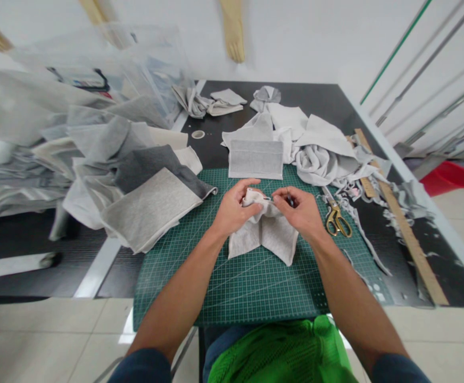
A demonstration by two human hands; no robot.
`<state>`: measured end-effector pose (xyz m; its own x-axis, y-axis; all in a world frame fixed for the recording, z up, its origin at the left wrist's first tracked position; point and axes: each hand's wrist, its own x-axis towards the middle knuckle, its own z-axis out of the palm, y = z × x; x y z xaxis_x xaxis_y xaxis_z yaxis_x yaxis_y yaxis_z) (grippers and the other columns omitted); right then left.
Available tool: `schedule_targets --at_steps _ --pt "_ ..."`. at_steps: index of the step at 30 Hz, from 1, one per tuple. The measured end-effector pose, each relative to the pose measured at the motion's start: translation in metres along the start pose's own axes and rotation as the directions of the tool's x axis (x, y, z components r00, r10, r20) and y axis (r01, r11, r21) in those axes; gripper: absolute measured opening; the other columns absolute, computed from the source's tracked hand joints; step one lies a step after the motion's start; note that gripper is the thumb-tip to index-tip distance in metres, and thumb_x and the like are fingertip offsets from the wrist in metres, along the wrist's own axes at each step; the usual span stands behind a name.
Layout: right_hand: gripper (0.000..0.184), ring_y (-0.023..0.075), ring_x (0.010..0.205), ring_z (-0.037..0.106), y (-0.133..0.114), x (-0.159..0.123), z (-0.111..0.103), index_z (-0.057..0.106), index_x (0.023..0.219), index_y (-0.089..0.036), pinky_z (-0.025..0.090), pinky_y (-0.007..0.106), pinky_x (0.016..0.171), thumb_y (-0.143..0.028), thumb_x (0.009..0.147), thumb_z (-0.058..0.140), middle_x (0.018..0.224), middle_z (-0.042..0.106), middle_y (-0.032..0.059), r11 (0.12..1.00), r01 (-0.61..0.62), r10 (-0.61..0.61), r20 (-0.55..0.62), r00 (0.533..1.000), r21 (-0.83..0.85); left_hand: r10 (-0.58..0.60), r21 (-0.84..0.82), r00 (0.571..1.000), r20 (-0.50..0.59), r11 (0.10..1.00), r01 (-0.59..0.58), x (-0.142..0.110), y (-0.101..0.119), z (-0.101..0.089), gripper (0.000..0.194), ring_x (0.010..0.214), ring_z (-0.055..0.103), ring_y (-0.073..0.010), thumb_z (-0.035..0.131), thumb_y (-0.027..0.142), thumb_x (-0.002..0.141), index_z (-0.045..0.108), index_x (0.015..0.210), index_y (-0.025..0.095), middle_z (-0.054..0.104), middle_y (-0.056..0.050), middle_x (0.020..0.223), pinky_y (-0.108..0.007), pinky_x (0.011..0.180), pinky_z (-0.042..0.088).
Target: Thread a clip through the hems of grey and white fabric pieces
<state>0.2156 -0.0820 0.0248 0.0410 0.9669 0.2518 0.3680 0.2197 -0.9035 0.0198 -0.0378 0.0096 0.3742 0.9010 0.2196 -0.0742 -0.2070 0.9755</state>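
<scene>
My left hand (239,206) grips a light grey piece of fabric (262,236), its thumb pressed on the bunched upper edge. The lower part of the fabric hangs in two flaps over the green cutting mat (168,298). At the right end of that edge, my right hand (298,208) is closed, thumb and fingertips pinched together by the cloth. A small dark tool (290,200) shows among its fingers; its kind is hard to make out. Just beyond the hands lies a flat grey fabric piece (256,158). Gold-handled scissors (338,221) rest to the right of my right hand.
Grey fabric pieces (152,207) are heaped on the left, before a clear plastic bin (152,69). More pale cloth (323,141) is piled at the back right, near scraps and a wooden ruler (411,239). A roll of tape (198,134) lies farther back.
</scene>
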Motion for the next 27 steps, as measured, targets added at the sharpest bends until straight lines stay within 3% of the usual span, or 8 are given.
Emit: schedule_targets --at_steps 4,8,11,19,27 --pt "0.030 0.0150 0.071 0.060 0.008 0.002 -0.003 0.063 0.118 -0.020 0.048 0.029 0.067 -0.035 0.092 0.061 0.090 0.069 0.0018 0.999 0.039 -0.039 -0.017 0.999 -0.007 -0.014 -0.002 0.999 -0.041 1.000 0.014 0.001 0.001 -0.001 0.056 0.081 0.068 -0.0175 0.075 0.015 0.072 0.060 0.126 0.021 0.073 -0.003 0.096 -0.030 0.074 0.052" --pt "0.029 0.0213 0.091 0.068 0.011 0.002 -0.005 0.064 0.120 -0.022 0.054 0.037 0.084 -0.031 0.093 0.060 0.106 0.073 0.0064 0.976 0.128 -0.134 -0.023 0.991 -0.174 -0.007 0.021 0.994 -0.108 1.000 0.010 0.002 0.001 -0.003 0.054 0.079 0.066 -0.0164 0.075 0.015 0.071 0.062 0.123 0.021 0.072 -0.002 0.094 -0.029 0.074 0.052" --pt "0.029 0.0235 0.097 0.069 0.008 0.001 -0.004 0.069 0.119 -0.023 0.055 0.038 0.087 -0.031 0.092 0.063 0.112 0.074 0.0082 0.933 0.212 -0.219 0.010 0.976 -0.290 -0.003 0.048 0.988 -0.154 0.999 0.011 0.002 -0.003 -0.004 0.052 0.079 0.065 -0.0158 0.076 0.016 0.072 0.064 0.122 0.021 0.071 -0.002 0.095 -0.029 0.074 0.052" --pt "0.035 0.0218 0.084 0.068 0.000 -0.007 0.002 0.073 0.124 -0.020 0.054 0.035 0.078 -0.036 0.093 0.066 0.098 0.074 0.0087 0.881 0.200 -0.227 -0.013 0.974 -0.429 0.027 0.125 0.957 -0.289 0.992 0.010 0.002 -0.011 0.001 0.043 0.073 0.062 -0.0141 0.074 0.016 0.073 0.066 0.115 0.022 0.070 -0.001 0.093 -0.028 0.068 0.051" --pt "0.032 0.0248 0.090 0.070 -0.011 -0.014 0.010 0.076 0.119 -0.019 0.054 0.037 0.082 -0.037 0.094 0.064 0.102 0.076 0.0113 0.867 0.153 -0.194 -0.037 0.980 -0.474 0.149 0.330 0.920 -0.362 0.944 -0.023 -0.004 -0.001 0.014 0.035 0.075 0.063 -0.0146 0.073 0.014 0.076 0.067 0.110 0.022 0.070 0.001 0.090 -0.029 0.072 0.052"
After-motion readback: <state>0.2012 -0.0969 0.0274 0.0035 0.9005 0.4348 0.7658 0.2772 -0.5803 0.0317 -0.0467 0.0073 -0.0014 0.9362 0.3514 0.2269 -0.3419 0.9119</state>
